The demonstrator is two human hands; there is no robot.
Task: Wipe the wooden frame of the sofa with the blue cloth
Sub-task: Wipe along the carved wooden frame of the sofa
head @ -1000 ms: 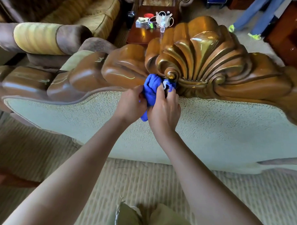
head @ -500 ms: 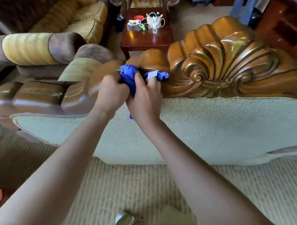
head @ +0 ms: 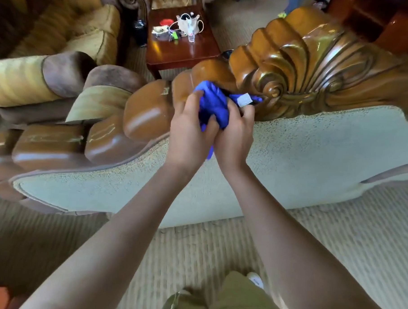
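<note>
While both hands bunch the blue cloth (head: 213, 105) between them, it sits pressed against the wooden frame (head: 295, 72) of the sofa, just left of the carved shell scroll. Fingers of the left hand (head: 190, 130) curl round the cloth's left side, thumb tucked in against the fabric. Fingers of the right hand (head: 235, 134) clench its right side, and a white tag (head: 245, 100) on the cloth pokes out just beyond those fingertips, toward the scroll. A tail of blue hangs down between the two palms. Below the knuckles runs the pale upholstered back (head: 303, 163) of the sofa; past the fingertips, well apart, stands a dark red side table (head: 191, 53) with small clutter on it. Left of the left hand's fingers the glossy frame steps down in rounded lobes. Striped carpet (head: 194, 254) lies under the forearms
</note>
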